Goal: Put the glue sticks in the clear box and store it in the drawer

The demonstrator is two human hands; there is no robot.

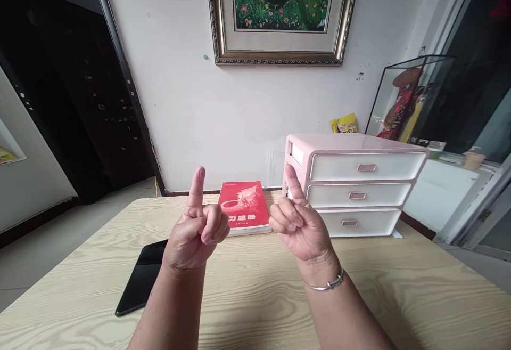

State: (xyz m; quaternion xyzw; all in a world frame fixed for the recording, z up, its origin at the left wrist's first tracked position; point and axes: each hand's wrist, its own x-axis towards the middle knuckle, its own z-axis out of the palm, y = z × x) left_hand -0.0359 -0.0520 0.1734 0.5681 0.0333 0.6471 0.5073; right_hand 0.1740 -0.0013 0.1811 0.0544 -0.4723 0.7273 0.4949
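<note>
Left hand (195, 227): index up, fingers curled, empty | right hand (300, 227): same | red book (244, 206) behind

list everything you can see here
light wood table: 1, pale beige, under everything below
red book: 1, red, on the table's far edge by the wall
smartphone: 1, black, lying on the table, left
drawer unit: 1, pink with white drawers, three drawers, on the table, right
framed peacock picture: 1, green in a gold frame, on the wall
snack bag: 1, yellow, behind the drawer unit
glass display case: 1, black-edged, holding red items, far right
silver bracelet: 1, silver, on the right wrist
left hand: 1, index finger raised, holding nothing
right hand: 1, index finger raised, holding nothing
</note>
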